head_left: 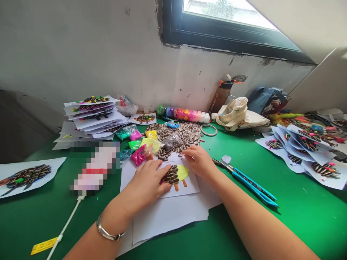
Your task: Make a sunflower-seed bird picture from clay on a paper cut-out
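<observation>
My left hand [148,180] lies flat on a white card [189,186], fingers stretched over rows of striped sunflower seeds [170,176] stuck on a yellow clay shape [182,172] with two orange legs. My right hand [199,160] rests at the card's upper right edge, fingers curled together by the near rim of a loose pile of sunflower seeds [184,135]; whether a seed is pinched in them I cannot make out. A silver bracelet [107,233] circles my left wrist.
Small bags of coloured clay [141,144] lie left of the seed pile. Blue scissors [252,186] lie to the right. Finished seed cards are stacked at back left [92,113] and spread at right [306,148]. A row of clay tubs [184,115], tape ring [208,130], cloth bag [235,113] and bottle [223,92] line the wall.
</observation>
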{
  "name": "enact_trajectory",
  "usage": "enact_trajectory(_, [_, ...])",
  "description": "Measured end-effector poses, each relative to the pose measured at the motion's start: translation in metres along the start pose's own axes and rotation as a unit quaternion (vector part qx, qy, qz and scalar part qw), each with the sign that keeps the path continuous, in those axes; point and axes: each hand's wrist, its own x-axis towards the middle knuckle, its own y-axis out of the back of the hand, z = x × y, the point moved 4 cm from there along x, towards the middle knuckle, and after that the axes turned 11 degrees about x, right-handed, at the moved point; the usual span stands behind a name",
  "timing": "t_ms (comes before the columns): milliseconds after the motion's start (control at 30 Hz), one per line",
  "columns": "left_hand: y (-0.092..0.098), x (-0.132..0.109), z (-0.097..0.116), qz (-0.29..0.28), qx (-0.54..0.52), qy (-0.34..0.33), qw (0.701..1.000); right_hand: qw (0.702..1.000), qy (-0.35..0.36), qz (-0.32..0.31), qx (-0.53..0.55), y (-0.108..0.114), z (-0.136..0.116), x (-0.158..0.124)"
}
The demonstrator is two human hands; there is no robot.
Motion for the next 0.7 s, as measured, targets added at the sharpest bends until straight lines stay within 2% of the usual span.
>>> enact_trajectory(233, [-0.001, 0.001, 0.002, 0.0, 0.019, -0.004, 1.0, 0.994, 0.056, -0.037, -0.088, -0.011, -0.005, 0.004])
enact_trajectory(700, [-0.002, 0.002, -0.001, 0.012, 0.018, -0.001, 1.0, 0.968, 0.05, -0.083, -0.231, -0.016, -0.013, 0.004])
